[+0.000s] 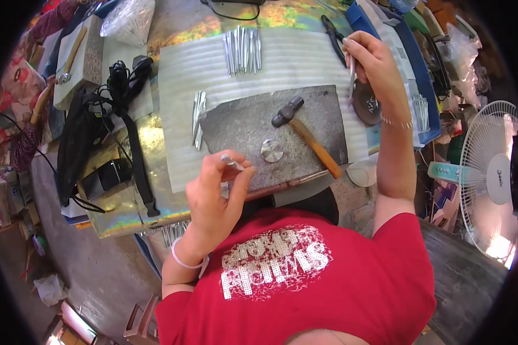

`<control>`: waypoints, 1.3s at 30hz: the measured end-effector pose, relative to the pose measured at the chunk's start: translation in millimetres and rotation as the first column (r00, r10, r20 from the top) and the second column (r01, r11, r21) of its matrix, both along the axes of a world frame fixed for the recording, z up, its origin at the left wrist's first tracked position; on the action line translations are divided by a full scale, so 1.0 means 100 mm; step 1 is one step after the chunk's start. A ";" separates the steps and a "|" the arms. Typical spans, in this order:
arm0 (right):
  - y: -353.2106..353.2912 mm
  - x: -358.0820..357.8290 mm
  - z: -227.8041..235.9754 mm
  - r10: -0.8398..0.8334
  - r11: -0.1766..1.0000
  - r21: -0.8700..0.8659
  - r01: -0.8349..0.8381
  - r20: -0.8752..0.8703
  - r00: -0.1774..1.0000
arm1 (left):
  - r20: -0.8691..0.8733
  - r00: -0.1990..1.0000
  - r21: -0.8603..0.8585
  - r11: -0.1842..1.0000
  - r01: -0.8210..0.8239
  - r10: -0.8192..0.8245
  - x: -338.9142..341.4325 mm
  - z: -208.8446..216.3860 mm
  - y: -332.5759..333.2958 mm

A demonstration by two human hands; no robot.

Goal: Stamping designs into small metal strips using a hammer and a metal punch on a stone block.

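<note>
My left hand (pixel 213 192) is raised at the near left corner of a grey stone slab (pixel 236 123), fingers curled together. A small silver piece (pixel 229 160) shows at its fingertips; whether it is held or worn as a ring is unclear. At the far right, my right hand (pixel 377 63) pinches a thin, pointed silver rod (pixel 351 80), tip downward beside a dark round disc (pixel 367 103). On the slab lie a hammer (pixel 313 144) with a wooden handle and a small round metal disc (pixel 271 150). Black-handled pliers (pixel 332 37) lie just left of my right hand.
Silver rods (pixel 242 52) lie in a bundle on white foam sheeting (pixel 184 75), with several more rods (pixel 198 119) left of the slab. A black strapped bag (pixel 80 144) lies at left. Blue trays (pixel 426 109) and a white fan (pixel 492 178) stand at right.
</note>
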State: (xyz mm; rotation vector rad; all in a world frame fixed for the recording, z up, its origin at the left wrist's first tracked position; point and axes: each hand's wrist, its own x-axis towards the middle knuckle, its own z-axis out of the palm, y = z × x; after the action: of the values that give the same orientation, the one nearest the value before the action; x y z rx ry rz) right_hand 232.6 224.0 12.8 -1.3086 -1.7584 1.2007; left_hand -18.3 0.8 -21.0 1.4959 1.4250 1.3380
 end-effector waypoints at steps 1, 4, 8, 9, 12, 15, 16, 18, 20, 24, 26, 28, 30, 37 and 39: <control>0.22 0.11 -0.15 -0.030 0.999 0.036 0.026 0.115 0.993 | -0.066 0.998 0.022 1.000 -0.022 0.023 0.00 -0.02 -0.01; 0.63 0.23 -0.58 -0.056 0.962 0.261 -0.080 0.475 0.878 | -0.130 0.991 0.030 0.999 -0.021 0.025 0.03 -0.14 -0.02; 0.72 0.20 -0.95 -0.067 0.951 0.279 -0.135 0.612 0.788 | -0.241 0.971 -0.007 1.000 -0.002 0.000 0.07 -0.16 0.01; 0.72 0.17 -0.99 -0.112 0.921 0.356 -0.161 0.636 0.763 | -0.249 0.969 -0.032 1.000 -0.001 -0.007 0.06 -0.15 0.02; 0.52 0.16 -0.89 -0.171 0.912 0.390 -0.129 0.646 0.744 | -0.252 0.964 -0.176 0.983 0.042 -0.086 0.03 -0.12 0.02; -0.08 -0.01 -0.42 -0.116 0.911 0.408 -0.062 0.397 0.911 | 0.131 0.991 -0.301 0.952 0.050 -0.011 0.09 -0.09 0.04; -0.32 -0.03 -0.28 -0.055 0.939 0.338 -0.069 0.344 0.938 | 0.125 0.992 -0.310 0.949 0.052 -0.013 0.12 -0.08 0.06; -0.76 -0.02 -0.09 0.049 0.956 0.253 -0.147 0.356 0.933 | 0.204 0.978 -0.244 0.966 0.078 -0.028 0.17 -0.07 0.15; -1.08 0.00 -0.14 0.122 0.916 0.306 -0.259 0.404 0.907 | 0.214 0.977 -0.240 0.968 0.069 -0.016 0.23 -0.12 0.20; -1.41 -0.01 -0.20 0.093 0.885 0.319 -0.338 0.591 0.801 | 0.109 0.991 -0.194 0.977 0.093 -0.073 0.26 -0.22 0.23; -1.50 -0.06 -0.19 0.084 0.880 0.326 -0.346 0.610 0.788 | 0.099 0.993 -0.193 0.978 0.083 -0.064 0.27 -0.22 0.22; -1.55 -0.09 -0.22 0.065 0.865 0.327 -0.379 0.677 0.733 | 0.089 0.995 -0.190 0.979 0.071 -0.054 0.28 -0.23 0.22; -1.55 -0.13 -0.23 0.060 0.877 0.309 -0.367 0.688 0.724 | 0.040 0.998 -0.160 0.986 0.050 -0.044 0.30 -0.23 0.22; -1.55 -0.12 -0.19 0.119 0.944 0.183 -0.275 0.590 0.799 | -0.007 1.000 -0.145 0.989 0.023 -0.024 0.33 -0.22 0.22; -1.55 -0.10 -0.21 0.125 0.954 0.152 -0.257 0.577 0.807 | -0.032 0.999 -0.136 0.991 0.009 -0.013 0.33 -0.22 0.23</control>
State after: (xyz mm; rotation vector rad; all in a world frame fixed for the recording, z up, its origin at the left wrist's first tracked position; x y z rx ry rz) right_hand 222.5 68.7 -7.9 -1.4679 -2.4200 0.7094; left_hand 15.2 23.5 -43.1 1.4402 1.4950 1.1904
